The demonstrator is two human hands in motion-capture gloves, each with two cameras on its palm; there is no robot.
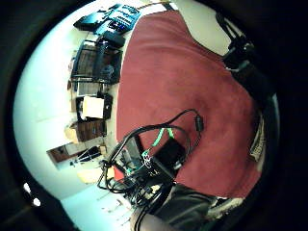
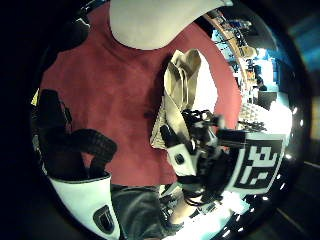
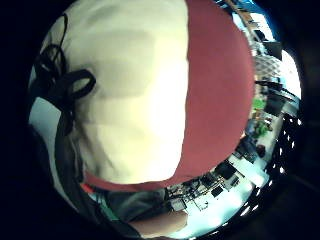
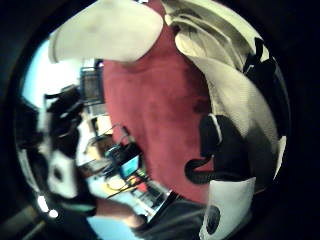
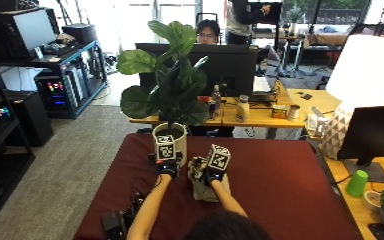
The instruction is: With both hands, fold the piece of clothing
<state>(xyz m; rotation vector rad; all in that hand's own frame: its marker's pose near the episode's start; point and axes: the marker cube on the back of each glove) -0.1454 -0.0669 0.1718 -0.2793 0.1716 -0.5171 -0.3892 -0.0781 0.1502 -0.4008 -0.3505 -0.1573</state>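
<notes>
Tabletop [image 5: 278, 175] cloth, dark red and matte, runs under both forearms and under everything the task concerns. At the left, the left hand [image 5: 168, 167] hangs just beside the pale pot [image 5: 171, 136] of a broad-leaved plant [image 5: 172, 80]; its palm views show only red cloth below it, with one dark finger near the garment's edge, so it seems to hold nothing, though whether the fingers are spread or curled I cannot tell. To its right lies the garment [image 5: 205, 189], a cream-coloured piece already gathered into a narrow, rumpled strip on the tabletop in front of the person. The right hand [image 5: 210, 174] sits at its far end, and its thumb-side view shows black fingers [image 4: 220, 145] curled onto the ridged folds, apparently pinching them.

The likeliest trouble, I judge, is the stack slipping: soft, thin fabric held at one end only can fan open or skew when lifted. The pot stands close enough that a sweeping left hand could knock it. The cloth looks limp and lightly textured; the pot smooth and rounded.
</notes>
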